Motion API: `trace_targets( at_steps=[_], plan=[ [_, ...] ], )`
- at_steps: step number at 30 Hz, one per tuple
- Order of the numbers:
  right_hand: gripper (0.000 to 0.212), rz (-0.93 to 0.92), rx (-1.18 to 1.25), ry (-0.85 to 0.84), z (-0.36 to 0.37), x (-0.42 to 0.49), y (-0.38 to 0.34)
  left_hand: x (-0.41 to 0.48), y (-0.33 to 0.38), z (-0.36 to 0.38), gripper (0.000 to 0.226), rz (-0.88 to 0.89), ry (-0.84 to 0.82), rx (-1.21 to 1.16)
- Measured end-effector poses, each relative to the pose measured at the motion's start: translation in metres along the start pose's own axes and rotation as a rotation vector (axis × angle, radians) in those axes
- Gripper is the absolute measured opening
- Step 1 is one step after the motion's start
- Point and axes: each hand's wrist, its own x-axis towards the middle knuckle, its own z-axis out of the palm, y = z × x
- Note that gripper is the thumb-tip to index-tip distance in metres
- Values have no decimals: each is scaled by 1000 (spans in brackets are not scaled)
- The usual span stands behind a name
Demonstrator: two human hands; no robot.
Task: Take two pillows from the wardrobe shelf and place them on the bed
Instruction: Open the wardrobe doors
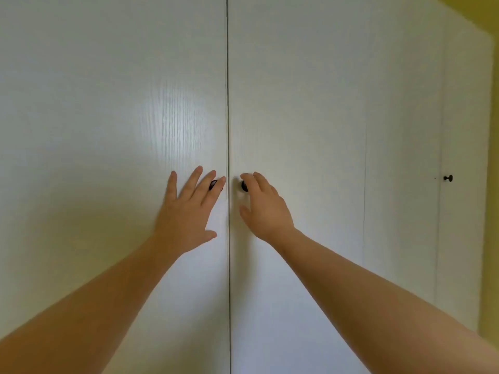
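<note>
closed white wardrobe (108, 103), two wood-grain doors meeting at a thin seam down the middle, contents hidden, so pillows and bed nowhere in sight. from left to right: left hand (189, 209) with fingers spread wide and flat near the door, a dark left knob (213, 184) peeking between two fingertips at 1 o'clock from the palm; just across the seam, right hand (266, 209) with fingers curled narrow over the dark right knob (244, 186) at 11 o'clock from its palm, grip itself impossible to tell. at 3 o'clock, a narrower side door (459, 130) with a small dark knob (448, 178), then yellow wall (492, 184) at the far edge.
</note>
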Motion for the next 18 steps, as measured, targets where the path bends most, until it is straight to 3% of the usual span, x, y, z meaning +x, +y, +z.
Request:
trace_targets(
  at_steps=[8,18],
  plan=[
    [24,105,-20,112,3,31,-4,1,-5,9,129,65,-20,13],
    [5,182,398,102,1,27,-6,5,-4,2,125,17,-53,-90]
  ],
)
